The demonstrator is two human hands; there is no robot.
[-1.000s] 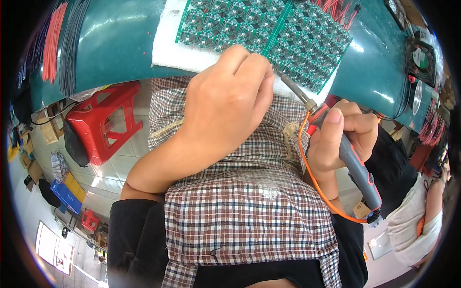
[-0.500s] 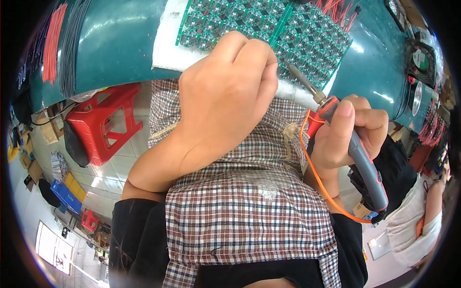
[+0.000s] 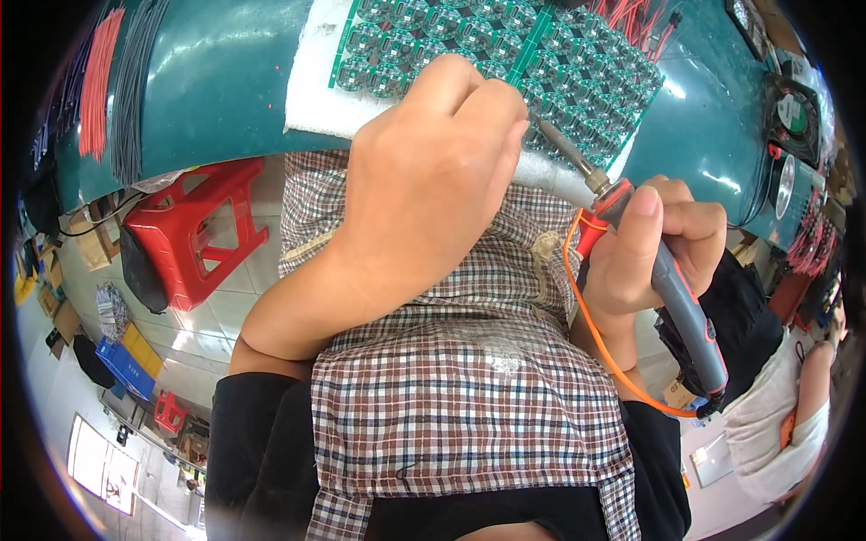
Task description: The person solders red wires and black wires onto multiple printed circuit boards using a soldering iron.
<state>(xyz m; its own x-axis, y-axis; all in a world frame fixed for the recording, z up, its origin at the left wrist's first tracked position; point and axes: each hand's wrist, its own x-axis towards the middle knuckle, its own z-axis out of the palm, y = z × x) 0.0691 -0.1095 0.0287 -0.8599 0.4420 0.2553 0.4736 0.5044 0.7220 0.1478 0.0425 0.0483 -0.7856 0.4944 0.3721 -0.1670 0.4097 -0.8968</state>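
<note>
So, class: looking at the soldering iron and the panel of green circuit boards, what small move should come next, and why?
Probably ease the soldering iron in the right hand slightly forward. Its tip points at the circuit board panel, just beside the left hand, whose fingertips are bunched at the panel's near edge; whether the tip touches is hidden.

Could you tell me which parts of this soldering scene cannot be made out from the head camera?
- Tip of the soldering iron: hidden behind the left hand.
- What the left hand's fingers pinch, if anything: covered by its own back.
- Green circuit board panel: its far side is cut off by the top edge; single parts too small to tell.
- Right hand: its palm is hidden around the handle.
</note>
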